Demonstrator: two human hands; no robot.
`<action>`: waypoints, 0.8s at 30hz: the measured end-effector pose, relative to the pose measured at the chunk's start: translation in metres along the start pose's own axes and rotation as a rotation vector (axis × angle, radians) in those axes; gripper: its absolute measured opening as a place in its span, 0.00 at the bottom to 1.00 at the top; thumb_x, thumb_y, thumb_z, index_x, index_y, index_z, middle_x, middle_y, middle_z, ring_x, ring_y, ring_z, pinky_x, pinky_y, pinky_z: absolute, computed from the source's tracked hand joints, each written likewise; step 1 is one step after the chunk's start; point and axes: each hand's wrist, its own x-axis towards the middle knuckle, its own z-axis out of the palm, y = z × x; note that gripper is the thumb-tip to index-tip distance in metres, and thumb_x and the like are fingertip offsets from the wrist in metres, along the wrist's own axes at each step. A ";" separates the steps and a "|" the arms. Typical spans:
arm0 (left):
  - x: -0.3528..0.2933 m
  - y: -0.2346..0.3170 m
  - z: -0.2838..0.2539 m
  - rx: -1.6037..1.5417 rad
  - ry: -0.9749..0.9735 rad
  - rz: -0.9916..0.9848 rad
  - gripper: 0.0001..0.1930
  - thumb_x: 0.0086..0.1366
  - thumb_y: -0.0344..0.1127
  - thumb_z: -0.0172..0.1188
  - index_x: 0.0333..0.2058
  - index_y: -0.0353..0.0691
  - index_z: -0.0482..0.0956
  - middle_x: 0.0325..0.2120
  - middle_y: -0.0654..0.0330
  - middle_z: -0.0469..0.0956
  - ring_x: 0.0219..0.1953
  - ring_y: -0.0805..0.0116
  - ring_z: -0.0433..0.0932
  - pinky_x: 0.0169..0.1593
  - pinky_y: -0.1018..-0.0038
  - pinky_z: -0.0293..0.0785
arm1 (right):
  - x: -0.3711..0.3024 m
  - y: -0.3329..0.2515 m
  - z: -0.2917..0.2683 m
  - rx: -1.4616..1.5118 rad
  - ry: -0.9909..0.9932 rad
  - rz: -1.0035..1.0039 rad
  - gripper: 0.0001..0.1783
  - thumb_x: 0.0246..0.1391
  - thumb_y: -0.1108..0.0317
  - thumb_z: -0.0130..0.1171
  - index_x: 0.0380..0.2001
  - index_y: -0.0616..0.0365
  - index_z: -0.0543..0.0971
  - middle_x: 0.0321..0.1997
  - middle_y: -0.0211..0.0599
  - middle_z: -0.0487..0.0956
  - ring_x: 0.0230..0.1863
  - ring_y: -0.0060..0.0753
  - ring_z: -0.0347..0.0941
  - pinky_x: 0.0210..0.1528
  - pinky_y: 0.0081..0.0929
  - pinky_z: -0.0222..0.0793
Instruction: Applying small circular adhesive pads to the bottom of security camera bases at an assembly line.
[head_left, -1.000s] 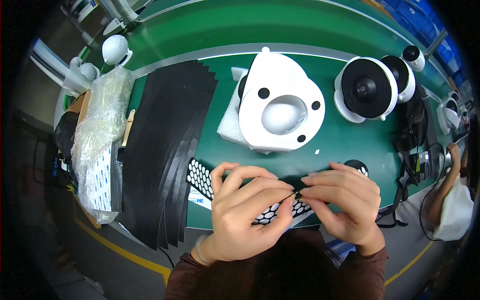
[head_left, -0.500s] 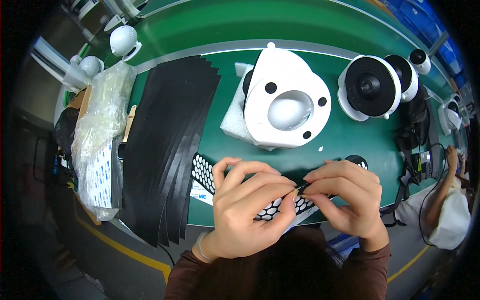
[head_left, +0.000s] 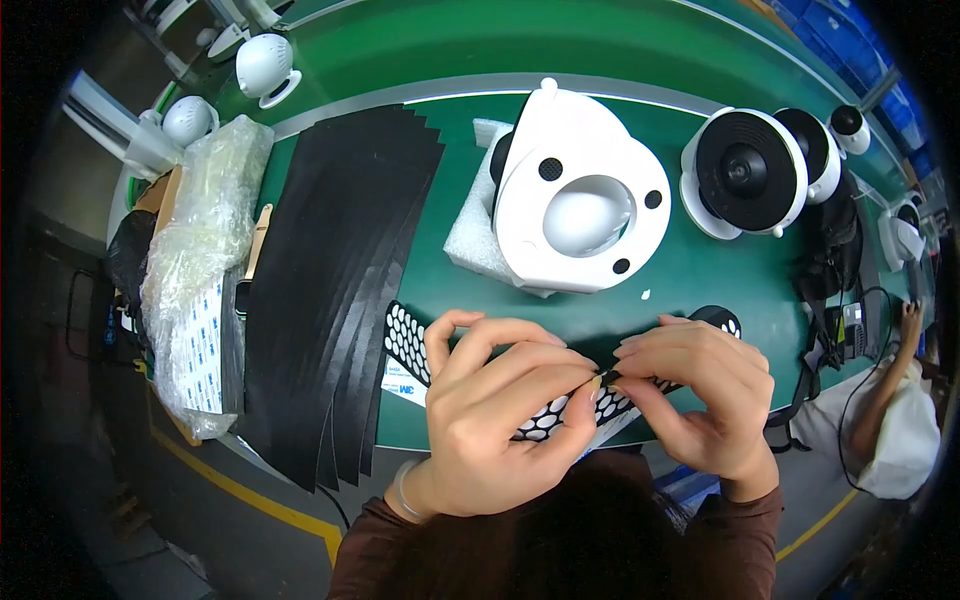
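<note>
Green surface (head_left: 700, 270): one white housing (head_left: 580, 200), one stack of black sheets (head_left: 340, 270), one perforated black strip (head_left: 410, 345). Left hand (head_left: 500, 415) and right hand (head_left: 695, 400) pinching one small black piece (head_left: 607, 382) together.

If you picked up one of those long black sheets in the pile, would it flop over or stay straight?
Probably flop. The black sheets look very thin, fanned in a flat stack, so one would likely sag at both ends. Each likely weighs little. The similar black strip under the left hand and right hand looks equally thin.
</note>
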 end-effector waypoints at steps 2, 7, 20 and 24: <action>0.000 0.000 0.000 -0.002 -0.004 -0.002 0.05 0.40 0.26 0.62 0.19 0.40 0.76 0.21 0.68 0.76 0.30 0.70 0.73 0.42 0.69 0.56 | 0.000 0.000 -0.001 -0.006 -0.008 -0.011 0.08 0.32 0.78 0.63 0.22 0.59 0.77 0.27 0.35 0.78 0.30 0.34 0.76 0.40 0.29 0.71; -0.001 -0.001 0.001 0.000 -0.005 0.011 0.05 0.40 0.26 0.62 0.19 0.40 0.76 0.21 0.68 0.76 0.30 0.70 0.73 0.42 0.69 0.56 | 0.000 0.002 -0.001 -0.003 -0.003 -0.013 0.08 0.32 0.78 0.63 0.21 0.59 0.77 0.26 0.35 0.78 0.30 0.34 0.76 0.40 0.30 0.71; -0.001 -0.003 0.004 -0.046 -0.003 -0.012 0.05 0.40 0.25 0.62 0.20 0.41 0.77 0.21 0.68 0.76 0.29 0.70 0.73 0.42 0.69 0.56 | 0.002 0.008 -0.002 -0.054 -0.055 -0.059 0.07 0.36 0.74 0.62 0.23 0.56 0.76 0.28 0.30 0.77 0.29 0.31 0.75 0.40 0.31 0.71; 0.000 -0.004 0.004 -0.047 -0.009 -0.018 0.05 0.40 0.25 0.62 0.20 0.41 0.77 0.20 0.69 0.75 0.29 0.71 0.73 0.42 0.69 0.56 | 0.001 0.008 -0.002 -0.053 -0.061 -0.048 0.07 0.35 0.74 0.62 0.23 0.56 0.76 0.29 0.30 0.77 0.30 0.31 0.75 0.41 0.32 0.71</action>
